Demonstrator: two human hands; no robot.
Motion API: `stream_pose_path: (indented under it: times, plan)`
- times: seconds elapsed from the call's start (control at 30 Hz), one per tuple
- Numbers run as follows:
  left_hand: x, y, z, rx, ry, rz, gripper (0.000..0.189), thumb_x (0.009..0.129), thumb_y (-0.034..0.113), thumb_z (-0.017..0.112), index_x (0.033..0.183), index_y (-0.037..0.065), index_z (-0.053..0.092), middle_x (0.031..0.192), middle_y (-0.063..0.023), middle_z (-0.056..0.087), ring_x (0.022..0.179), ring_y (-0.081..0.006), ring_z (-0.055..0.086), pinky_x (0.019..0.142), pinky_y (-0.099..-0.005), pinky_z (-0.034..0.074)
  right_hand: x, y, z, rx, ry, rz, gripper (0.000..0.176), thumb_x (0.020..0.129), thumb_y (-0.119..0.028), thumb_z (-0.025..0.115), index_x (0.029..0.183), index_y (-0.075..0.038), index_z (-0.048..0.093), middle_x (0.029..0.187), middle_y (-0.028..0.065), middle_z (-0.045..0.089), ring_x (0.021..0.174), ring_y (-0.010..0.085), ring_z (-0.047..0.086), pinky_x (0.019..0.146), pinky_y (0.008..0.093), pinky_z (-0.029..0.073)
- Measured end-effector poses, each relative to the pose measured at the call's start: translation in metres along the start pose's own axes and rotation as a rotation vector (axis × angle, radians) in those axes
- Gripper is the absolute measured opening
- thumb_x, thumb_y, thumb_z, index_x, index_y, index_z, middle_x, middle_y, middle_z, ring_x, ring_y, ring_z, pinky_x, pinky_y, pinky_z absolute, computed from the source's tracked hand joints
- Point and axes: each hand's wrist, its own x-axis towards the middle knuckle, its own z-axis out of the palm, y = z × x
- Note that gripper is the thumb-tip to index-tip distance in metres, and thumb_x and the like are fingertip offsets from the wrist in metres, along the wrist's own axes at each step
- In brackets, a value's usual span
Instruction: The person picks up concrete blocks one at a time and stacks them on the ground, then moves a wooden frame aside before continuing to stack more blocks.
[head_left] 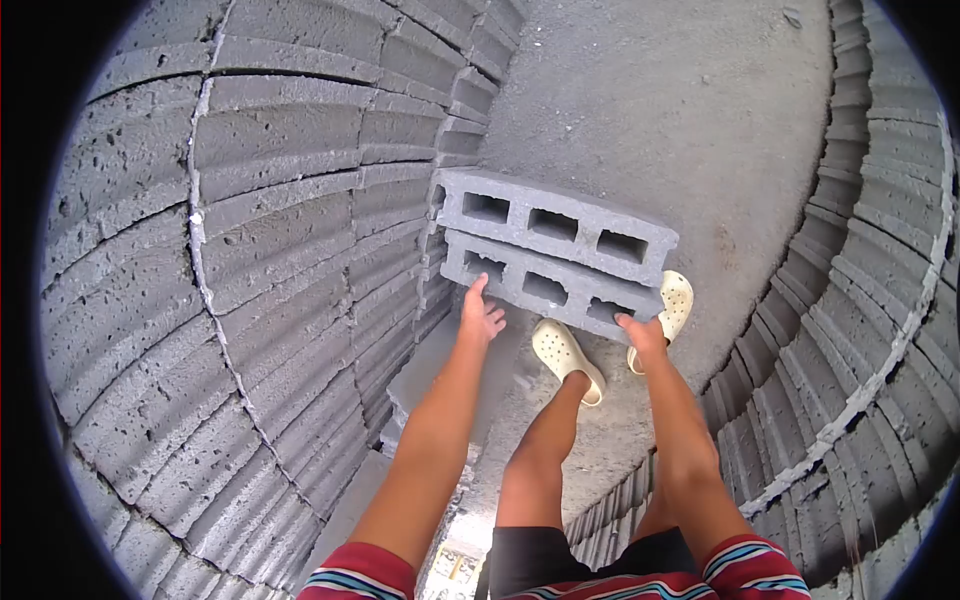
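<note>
Two grey hollow blocks lie one on the other, with three holes facing me in each. The upper block (582,237) rests on the lower block (515,283). My left hand (482,315) is at the lower block's left end, thumb up against its face by the left hole and the other fingers apart below. At the right end, my right hand (643,332) grips the lower block, its thumb at the right hole and its other fingers largely hidden.
Tall stacks of grey blocks form a wall on the left (290,130) and another on the right (890,270). Pale perforated clogs (562,352) are on my feet, close beneath the blocks. Flat grey slabs (430,375) lie low beside the left stack.
</note>
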Motion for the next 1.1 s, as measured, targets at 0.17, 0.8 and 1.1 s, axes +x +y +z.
stream_pose_path:
  times: [0.17,0.8,1.1]
  plan:
    - [0.066,0.003,0.019,-0.305,-0.213,0.078,0.061,0.065,0.025,0.067,0.118,0.007,0.043,0.116,-0.0142,0.048,0.104,-0.0344,0.048,0.087,-0.0527,0.037,-0.015,-0.03,0.002,0.064,0.066,0.025,0.052,0.06,-0.003,0.062,0.11,0.005,0.049,0.103,0.0134,0.057,0.095,0.0247,0.053,0.083,0.0311,0.039]
    - [0.07,0.024,0.008,-0.294,-0.03,0.061,0.045,0.061,0.005,0.062,0.104,0.004,0.048,0.1,-0.0123,0.053,0.09,-0.0303,0.053,0.078,-0.0544,0.042,-0.031,-0.067,0.01,0.073,0.024,0.071,0.051,0.064,-0.011,0.062,0.11,0.007,0.047,0.103,0.0149,0.056,0.093,0.0238,0.053,0.084,0.0305,0.038]
    - [0.065,0.026,0.012,-0.27,0.041,0.125,0.045,0.06,0.004,0.063,0.102,0.0,0.048,0.101,-0.0131,0.052,0.086,-0.0309,0.054,0.074,-0.0542,0.043,-0.02,-0.061,0.015,-0.048,0.104,0.091,0.051,0.062,-0.012,0.062,0.107,0.009,0.049,0.104,0.0175,0.056,0.096,0.0258,0.053,0.085,0.0305,0.038]
